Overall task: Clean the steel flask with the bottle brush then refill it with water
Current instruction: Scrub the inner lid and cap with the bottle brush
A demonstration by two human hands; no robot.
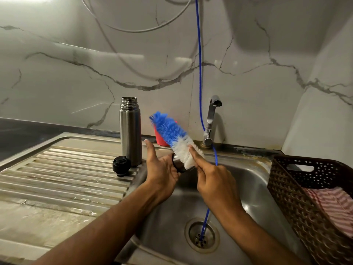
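Observation:
The steel flask (pixel 130 131) stands upright and uncapped on the drainboard beside the sink basin (pixel 248 188). Its black stopper (pixel 121 166) lies at its foot. Over the basin, my left hand (pixel 162 171) holds a small dark round lid (pixel 178 166), thumb pointing up. The bottle brush (pixel 172 134), blue at the tip and white lower down, slants up to the left, its white end at the lid. My right hand (pixel 214 180) holds the brush from below, index finger laid along the white bristles. The brush handle is hidden.
A steel tap (pixel 212 119) stands behind the basin, with no water running. A blue tube (pixel 199 73) hangs from above down into the drain (pixel 201 235). A red cup (pixel 160 139) sits behind the brush. A brown basket (pixel 313 197) holding a striped cloth (pixel 332 205) stands on the right.

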